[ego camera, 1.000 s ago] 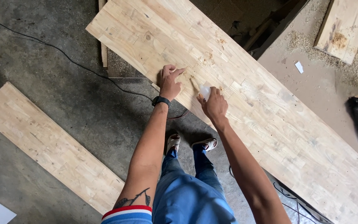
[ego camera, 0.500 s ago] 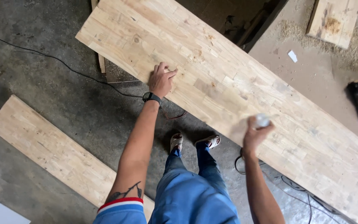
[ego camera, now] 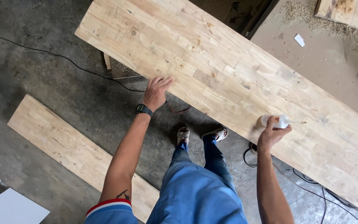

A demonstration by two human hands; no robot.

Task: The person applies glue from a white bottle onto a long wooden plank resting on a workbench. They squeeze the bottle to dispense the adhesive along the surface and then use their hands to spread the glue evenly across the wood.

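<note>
While my right hand (ego camera: 273, 133) grips a small clear squeeze bottle (ego camera: 276, 121), its thin nozzle pointing sideways over the board, my left hand (ego camera: 156, 92) lies flat with fingers spread on the near edge of the big finger-jointed wooden panel (ego camera: 228, 79). I see pale, knotty blocks dusted with sawdust. Below lies grey concrete floor (ego camera: 50, 83), a black cable (ego camera: 63, 58) crossing it, and a narrower plank (ego camera: 71, 145) beside my sandalled feet.

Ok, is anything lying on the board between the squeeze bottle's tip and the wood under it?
Nothing visible. The right hand holds the small squeeze bottle over bare wood of the large board; the left hand rests at the near edge, well aside.
</note>
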